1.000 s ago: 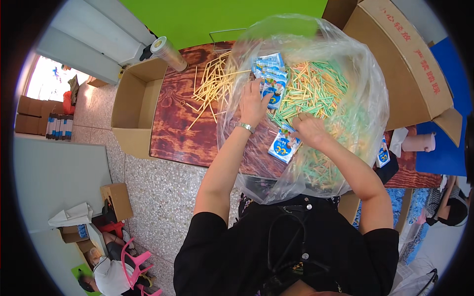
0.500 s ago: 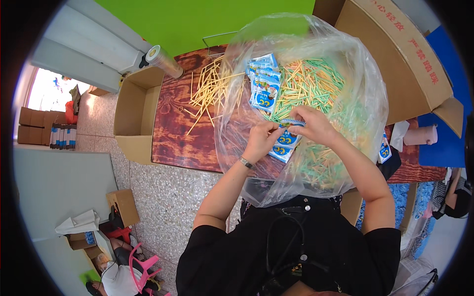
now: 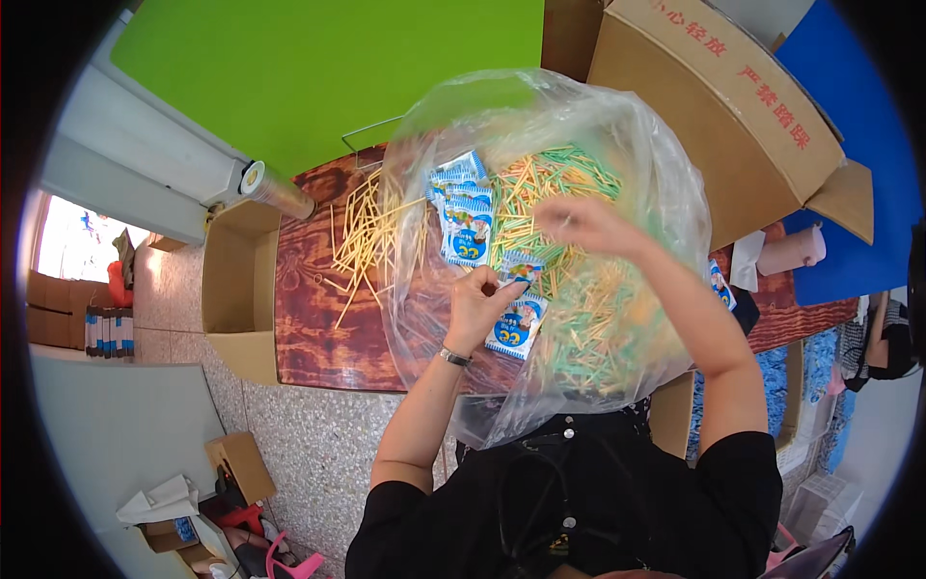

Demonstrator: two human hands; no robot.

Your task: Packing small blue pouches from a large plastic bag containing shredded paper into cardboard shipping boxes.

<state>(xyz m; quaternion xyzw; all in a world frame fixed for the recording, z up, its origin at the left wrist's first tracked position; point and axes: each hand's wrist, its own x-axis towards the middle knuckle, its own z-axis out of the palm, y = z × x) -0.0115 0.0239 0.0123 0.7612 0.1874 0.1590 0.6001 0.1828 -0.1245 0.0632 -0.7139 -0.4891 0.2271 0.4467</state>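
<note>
My left hand (image 3: 479, 307) pinches the top of a small blue and white packet (image 3: 516, 324) over the wooden table (image 3: 318, 333). My right hand (image 3: 582, 222) is raised inside a big clear plastic bag (image 3: 627, 174), fingers loosely curled over a heap of yellow, orange and green sticks (image 3: 579, 289); whether it holds any is unclear. A short stack of the same blue packets (image 3: 465, 217) lies just beyond my left hand. Loose yellow sticks (image 3: 365, 236) are spread on the table to the left.
An open cardboard box (image 3: 234, 289) stands against the table's left edge, with a tape roll (image 3: 273, 190) behind it. A large cardboard carton (image 3: 733, 106) sits at the back right beside a blue surface (image 3: 858, 183). Boxes and clutter lie on the speckled floor at lower left.
My right hand has let go of the packet and lifted up and away into the bag. My left hand keeps the packet and has barely shifted.
</note>
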